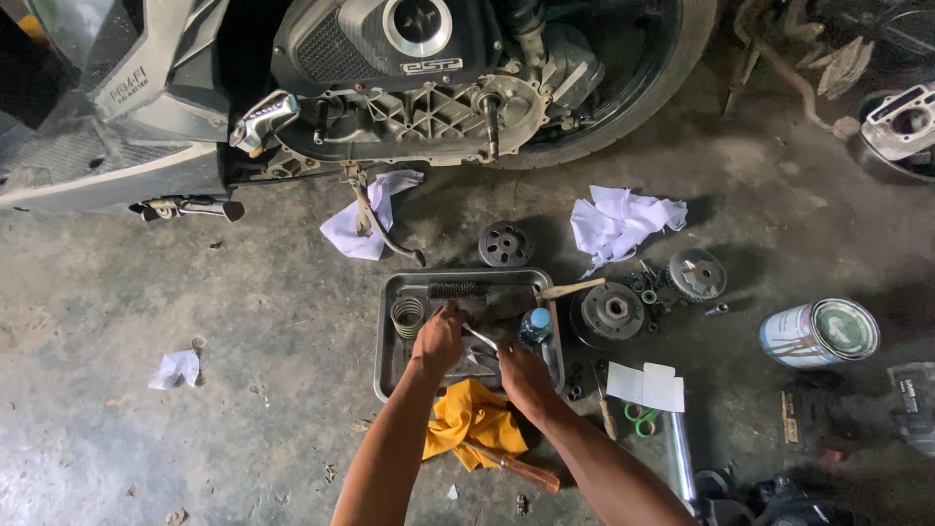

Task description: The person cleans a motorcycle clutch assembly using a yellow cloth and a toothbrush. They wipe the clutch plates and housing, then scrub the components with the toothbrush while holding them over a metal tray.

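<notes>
Slim bright metal rod (479,337), lying slantwise over the grey metal tray (388,336) on the concrete floor, beside a coil spring (407,314) and a blue-capped bottle (535,326). Left hand (438,338) grips its upper end, right hand (521,375) its lower end. Both forearms reach forward, fingers curled, knuckles up.

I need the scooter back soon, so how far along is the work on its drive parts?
Done: the scooter's transmission case stands open, and the clutch assembly and pulley parts lie on the floor. In hand: both hands, left hand and right hand, work a small metal part over the metal tray, beside the spring. Left: nothing is refitted yet.
</notes>
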